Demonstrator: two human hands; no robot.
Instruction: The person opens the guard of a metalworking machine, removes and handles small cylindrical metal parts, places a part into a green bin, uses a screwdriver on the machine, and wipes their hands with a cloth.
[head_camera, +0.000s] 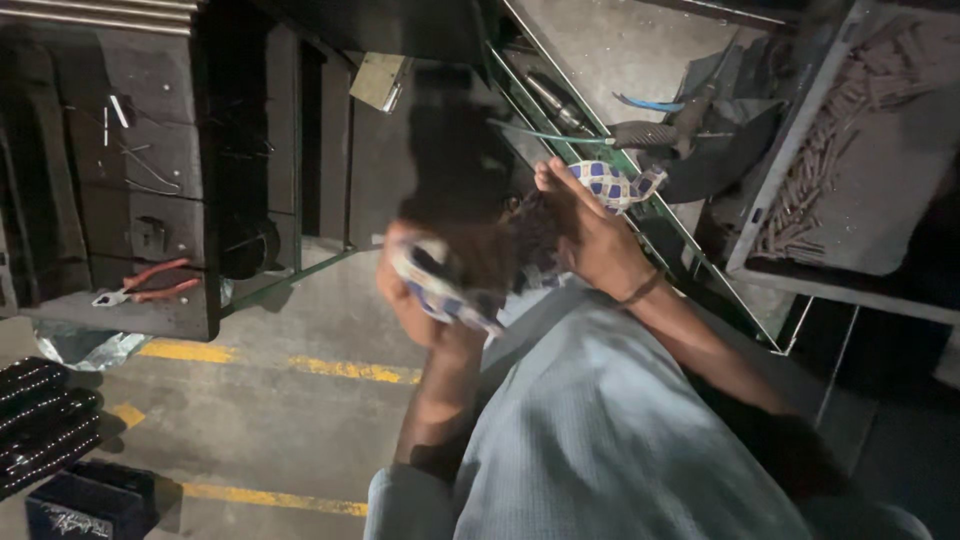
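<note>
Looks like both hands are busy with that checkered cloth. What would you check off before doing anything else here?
1. Left hand grips the checkered cloth: ok, cloth wraps its palm.
2. Right hand grips the cloth: ok, fingers closed on it.
3. Dark object between the hands is identified: cannot tell, blurred.
4. Red-handled pliers sit apart from the hands: ok, on the dark shelf.
5. Light is enough to see detail: not ok, scene is dim.

Dim workshop; concrete floor (300, 400), yellow lines (350, 369), dark bench (130, 200).
</note>
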